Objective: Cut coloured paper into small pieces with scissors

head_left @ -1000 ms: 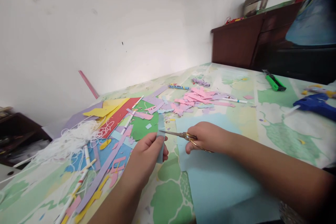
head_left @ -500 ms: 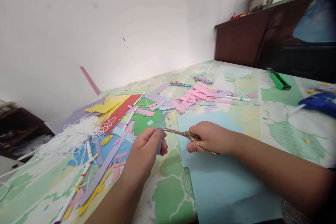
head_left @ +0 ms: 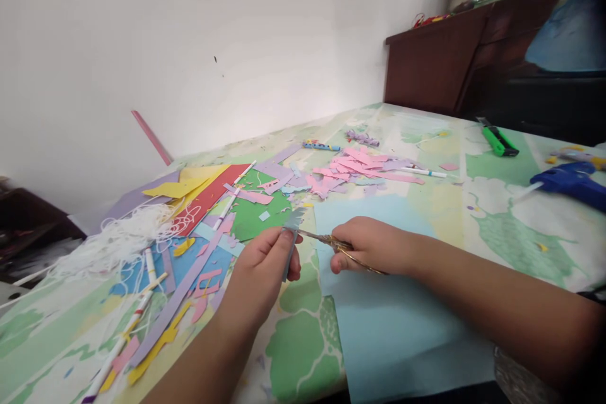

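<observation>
Pinched between the thumb and fingers of my left hand (head_left: pixel 269 257) is a small strip of blue paper (head_left: pixel 294 219), its upper end cut into a fringe. My right hand (head_left: pixel 367 245) grips a pair of scissors (head_left: pixel 335 243) with ornate gold-coloured handles. The narrow blades point left and their tips reach the strip beside my left thumb. Under my right hand and forearm lies a large light blue sheet of paper (head_left: pixel 379 328). Part of the strip is hidden by my left fingers.
Pink paper scraps (head_left: pixel 355 167) lie beyond my hands. Tangled white string (head_left: pixel 123 240), red paper (head_left: pixel 208 196) and a long purple strip (head_left: pixel 184 297) are at left. A green utility knife (head_left: pixel 498 140) and a blue glue gun (head_left: pixel 568 183) lie at right. A wall stands behind the table.
The view has shifted slightly, so most things sit a little left and higher. The strip's fringed end now shows more clearly; both hands keep their holds.
</observation>
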A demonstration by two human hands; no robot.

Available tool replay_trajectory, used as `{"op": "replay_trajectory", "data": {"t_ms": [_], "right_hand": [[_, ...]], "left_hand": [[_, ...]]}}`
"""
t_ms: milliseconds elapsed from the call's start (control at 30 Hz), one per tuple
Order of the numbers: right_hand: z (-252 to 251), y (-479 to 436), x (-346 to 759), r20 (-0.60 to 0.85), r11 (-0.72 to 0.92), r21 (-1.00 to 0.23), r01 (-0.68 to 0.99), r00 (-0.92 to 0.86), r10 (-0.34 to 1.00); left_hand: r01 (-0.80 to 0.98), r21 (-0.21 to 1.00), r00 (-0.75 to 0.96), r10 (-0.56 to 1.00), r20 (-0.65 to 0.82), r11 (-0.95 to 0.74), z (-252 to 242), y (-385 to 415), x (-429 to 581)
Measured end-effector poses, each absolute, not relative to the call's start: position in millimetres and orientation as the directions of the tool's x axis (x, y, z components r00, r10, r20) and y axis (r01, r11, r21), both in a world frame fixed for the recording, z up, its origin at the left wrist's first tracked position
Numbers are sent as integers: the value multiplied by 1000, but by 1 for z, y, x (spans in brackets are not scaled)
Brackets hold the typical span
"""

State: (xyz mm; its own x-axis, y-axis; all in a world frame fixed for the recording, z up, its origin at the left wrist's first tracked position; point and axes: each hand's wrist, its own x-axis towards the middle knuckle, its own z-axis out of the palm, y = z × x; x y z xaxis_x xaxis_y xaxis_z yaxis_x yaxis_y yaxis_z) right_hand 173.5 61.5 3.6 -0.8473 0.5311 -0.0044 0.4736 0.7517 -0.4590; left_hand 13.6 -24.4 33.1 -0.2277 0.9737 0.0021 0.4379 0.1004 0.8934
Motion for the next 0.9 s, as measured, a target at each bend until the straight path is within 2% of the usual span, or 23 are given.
{"op": "replay_trajectory", "data": {"t_ms": [467, 767, 900], "right_hand": [[2, 64, 174, 23, 757, -467, 458, -849, 528], [5, 62, 173, -17, 732, -482, 482, -840, 542], [6, 62, 173, -11, 739, -470, 483, -840, 542]], "left_hand": [[327, 944, -252, 966, 58, 29, 26, -25, 11], [349, 930, -238, 971, -33, 117, 35, -25, 16], [364, 928, -243, 970, 7, 84, 30, -26, 15]]}}
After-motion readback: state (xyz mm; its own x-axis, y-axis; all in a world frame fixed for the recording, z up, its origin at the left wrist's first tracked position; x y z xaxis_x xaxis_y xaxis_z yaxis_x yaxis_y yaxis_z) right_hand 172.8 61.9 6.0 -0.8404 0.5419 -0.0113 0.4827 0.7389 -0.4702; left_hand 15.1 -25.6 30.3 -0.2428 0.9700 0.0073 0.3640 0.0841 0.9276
